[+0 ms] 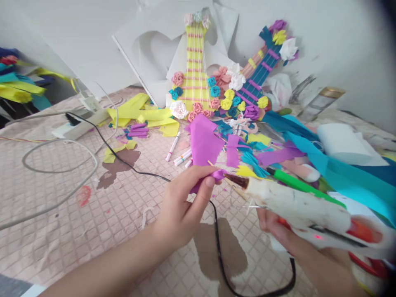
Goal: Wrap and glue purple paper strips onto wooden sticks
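Between the thumb and fingers of my left hand [188,202] is a strip of purple crepe paper [206,140], bunched at the pinched end and spreading out behind the hand. A thin wooden stick tip shows just above my fingers. My right hand [297,243] is wrapped around the handle of a white hot glue gun [297,202] with orange parts and a small red light. Its brown, stained nozzle points left and meets, or nearly meets, the bunched purple paper. The gun's body covers part of my right hand.
Two paper-flowered guitar shapes, one yellow [194,66] and one blue [262,70], lean at the back. Markers [172,146], paper scraps and a white roll [343,142] lie around. A black cord [123,161] crosses the table from a power strip [77,123]. A green pen-like tool [306,185] lies behind the gun.
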A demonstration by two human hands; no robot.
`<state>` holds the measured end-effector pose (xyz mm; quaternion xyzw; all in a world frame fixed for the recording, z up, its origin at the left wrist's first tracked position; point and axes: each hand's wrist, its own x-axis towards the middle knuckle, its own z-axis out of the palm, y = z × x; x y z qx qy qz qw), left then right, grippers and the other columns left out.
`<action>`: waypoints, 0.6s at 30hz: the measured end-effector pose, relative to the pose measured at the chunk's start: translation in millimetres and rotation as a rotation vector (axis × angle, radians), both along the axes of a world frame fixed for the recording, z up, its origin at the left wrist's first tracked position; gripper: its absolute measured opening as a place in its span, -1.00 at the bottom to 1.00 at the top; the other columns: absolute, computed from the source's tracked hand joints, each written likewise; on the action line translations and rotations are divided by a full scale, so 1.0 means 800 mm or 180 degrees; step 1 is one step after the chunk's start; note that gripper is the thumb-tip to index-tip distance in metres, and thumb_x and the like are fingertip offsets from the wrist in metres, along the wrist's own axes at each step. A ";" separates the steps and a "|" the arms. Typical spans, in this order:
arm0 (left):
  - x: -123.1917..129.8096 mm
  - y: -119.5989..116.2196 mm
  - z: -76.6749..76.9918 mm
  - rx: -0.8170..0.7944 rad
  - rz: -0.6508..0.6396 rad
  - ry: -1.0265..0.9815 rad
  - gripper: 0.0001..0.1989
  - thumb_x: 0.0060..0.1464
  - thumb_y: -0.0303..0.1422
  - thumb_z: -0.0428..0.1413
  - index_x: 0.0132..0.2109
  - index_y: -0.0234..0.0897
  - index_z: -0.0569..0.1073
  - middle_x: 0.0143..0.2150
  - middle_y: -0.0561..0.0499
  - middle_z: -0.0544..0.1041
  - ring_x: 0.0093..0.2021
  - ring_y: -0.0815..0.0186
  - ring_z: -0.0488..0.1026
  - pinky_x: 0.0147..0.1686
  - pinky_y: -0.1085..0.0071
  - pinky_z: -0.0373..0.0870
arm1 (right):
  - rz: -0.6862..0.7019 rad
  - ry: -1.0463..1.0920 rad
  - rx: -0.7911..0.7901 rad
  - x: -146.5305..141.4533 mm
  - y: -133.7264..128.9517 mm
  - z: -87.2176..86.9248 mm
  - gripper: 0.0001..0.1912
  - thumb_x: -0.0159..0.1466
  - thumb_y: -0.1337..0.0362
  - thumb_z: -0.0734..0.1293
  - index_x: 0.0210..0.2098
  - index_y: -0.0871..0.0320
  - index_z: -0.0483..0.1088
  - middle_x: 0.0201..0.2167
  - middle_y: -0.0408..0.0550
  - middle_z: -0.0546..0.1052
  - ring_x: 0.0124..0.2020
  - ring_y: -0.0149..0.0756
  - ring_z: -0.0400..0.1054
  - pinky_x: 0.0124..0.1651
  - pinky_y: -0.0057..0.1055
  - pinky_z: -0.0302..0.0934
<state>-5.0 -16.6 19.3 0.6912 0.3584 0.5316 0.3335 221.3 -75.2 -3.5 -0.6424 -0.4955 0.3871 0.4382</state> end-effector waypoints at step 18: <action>-0.002 0.002 0.006 0.0163 0.0283 0.0460 -0.76 -0.03 -0.51 0.07 -0.14 -0.29 0.36 -0.33 0.02 0.36 -0.46 0.44 0.29 -0.60 0.53 0.24 | -0.0111 -0.0177 0.0163 -0.019 0.002 0.005 -0.74 -0.16 0.11 0.48 -0.47 0.02 0.49 -0.41 0.02 0.54 -0.19 0.07 0.42 -0.11 -0.16 0.37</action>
